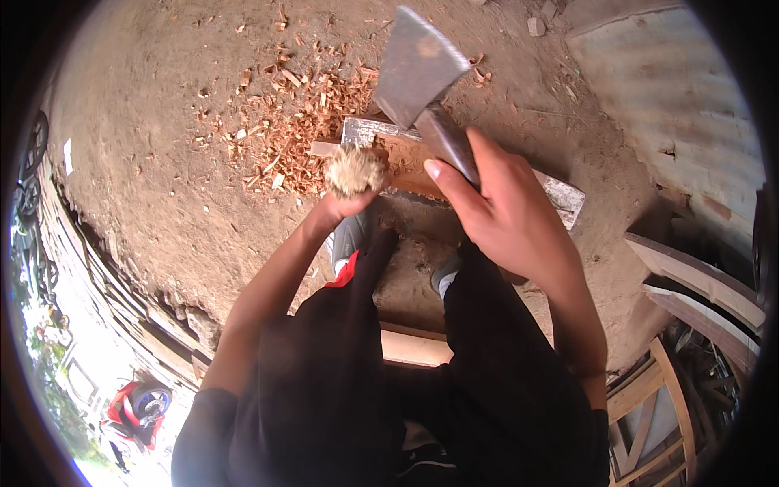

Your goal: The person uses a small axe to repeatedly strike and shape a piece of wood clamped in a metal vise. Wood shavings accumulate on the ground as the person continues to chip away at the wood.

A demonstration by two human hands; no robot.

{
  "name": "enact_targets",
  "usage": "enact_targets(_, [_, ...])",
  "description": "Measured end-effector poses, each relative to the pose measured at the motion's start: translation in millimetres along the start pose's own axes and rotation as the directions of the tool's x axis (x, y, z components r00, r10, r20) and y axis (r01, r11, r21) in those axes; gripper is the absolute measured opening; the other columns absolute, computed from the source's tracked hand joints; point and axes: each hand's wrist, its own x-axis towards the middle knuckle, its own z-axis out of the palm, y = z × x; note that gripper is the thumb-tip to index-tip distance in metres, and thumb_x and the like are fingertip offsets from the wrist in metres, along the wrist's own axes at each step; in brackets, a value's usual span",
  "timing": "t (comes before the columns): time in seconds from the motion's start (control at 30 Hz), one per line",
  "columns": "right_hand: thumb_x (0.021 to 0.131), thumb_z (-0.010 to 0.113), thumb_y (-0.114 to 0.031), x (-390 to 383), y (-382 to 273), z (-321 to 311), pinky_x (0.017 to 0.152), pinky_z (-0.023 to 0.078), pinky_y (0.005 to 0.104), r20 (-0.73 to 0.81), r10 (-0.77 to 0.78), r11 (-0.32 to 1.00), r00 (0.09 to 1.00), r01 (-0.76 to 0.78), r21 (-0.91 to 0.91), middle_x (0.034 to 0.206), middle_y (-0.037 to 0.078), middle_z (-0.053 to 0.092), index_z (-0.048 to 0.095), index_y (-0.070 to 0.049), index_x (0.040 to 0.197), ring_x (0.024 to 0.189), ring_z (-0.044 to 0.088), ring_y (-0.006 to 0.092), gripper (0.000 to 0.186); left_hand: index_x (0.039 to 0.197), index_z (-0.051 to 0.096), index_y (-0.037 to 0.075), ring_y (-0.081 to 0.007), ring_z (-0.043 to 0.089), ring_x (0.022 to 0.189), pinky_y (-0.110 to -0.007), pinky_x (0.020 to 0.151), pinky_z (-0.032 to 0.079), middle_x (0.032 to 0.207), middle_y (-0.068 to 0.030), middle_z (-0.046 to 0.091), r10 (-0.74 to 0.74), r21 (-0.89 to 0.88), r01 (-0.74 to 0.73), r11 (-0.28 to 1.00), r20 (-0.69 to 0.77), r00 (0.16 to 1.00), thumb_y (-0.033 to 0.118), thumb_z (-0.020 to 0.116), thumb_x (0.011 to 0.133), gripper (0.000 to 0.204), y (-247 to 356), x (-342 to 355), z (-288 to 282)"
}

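My right hand (515, 211) is closed round the dark handle of a hatchet (422, 65). Its broad grey blade is raised beyond the hand, over a low wooden block (564, 199) with worn white edges. My left hand (365, 201) grips a piece of wood (355, 170) whose pale, frayed end points up at me; its length is hidden below that end. This piece is held at the block's left part, to the left of the hatchet. A small flat strip of wood (323, 148) juts out at the block's left end.
Reddish wood chips (296, 122) are strewn over the dirt floor (162, 146) beyond and left of the block. Boards (698, 276) and a wooden frame (649, 406) stand at the right, near a wall (665, 89). A red motorcycle (138, 410) is at the lower left.
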Motion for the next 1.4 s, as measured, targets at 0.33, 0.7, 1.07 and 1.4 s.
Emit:
enact_targets(0.33, [0.104, 0.061, -0.029, -11, -6, -18, 0.042, 0.039, 0.0286, 0.100, 0.187, 0.981, 0.977, -0.191, 0.031, 0.060, 0.003, 0.051, 0.057, -0.001, 0.100, 0.044, 0.049, 0.0092, 0.029, 0.111, 0.072, 0.003, -0.0225, 0.067, 0.086, -0.037, 0.078, 0.056, 0.097, -0.0099, 0.072, -0.352, -0.548, 0.243, 0.801, -0.101, 0.931, 0.028, 0.066, 0.093, 0.031, -5, -1, -23])
enact_targets(0.7, [0.102, 0.063, -0.027, 2, -38, -21, 0.059, 0.044, 0.0359, 0.052, 0.015, 0.999, 0.999, -0.017, 0.036, 0.071, 0.015, 0.057, 0.056, 0.003, 0.103, 0.061, 0.053, 0.0210, 0.030, 0.097, 0.069, 0.002, -0.0237, 0.062, 0.077, -0.039, 0.073, 0.050, 0.084, -0.0102, 0.068, -0.414, -0.229, 0.389, 0.892, -0.071, 0.908, 0.028, 0.067, 0.089, 0.027, 51, 27, -21])
enact_targets(1.07, [0.101, 0.063, -0.025, 12, -7, 4, 0.061, 0.045, 0.0485, 0.151, 0.051, 0.994, 0.987, -0.036, -0.103, 0.068, 0.025, 0.058, 0.051, 0.005, 0.099, 0.063, 0.061, 0.0429, 0.032, 0.110, 0.066, 0.005, -0.0302, 0.066, 0.102, -0.043, 0.089, 0.052, 0.106, -0.0128, 0.070, -0.180, -0.156, 0.170, 0.973, -0.057, 0.982, 0.023, 0.072, 0.087, 0.030, 15, 14, -11])
enact_targets(1.4, [0.104, 0.061, -0.028, -12, -13, -20, 0.057, 0.041, 0.0386, 0.101, 0.098, 0.995, 0.990, -0.094, -0.043, 0.069, 0.018, 0.055, 0.054, 0.005, 0.100, 0.057, 0.048, 0.0258, 0.034, 0.104, 0.071, 0.007, -0.0198, 0.067, 0.089, -0.034, 0.075, 0.053, 0.097, -0.0060, 0.070, -0.089, -0.451, -0.041, 0.892, -0.264, 0.960, 0.029, 0.065, 0.094, 0.025, -20, -29, -10])
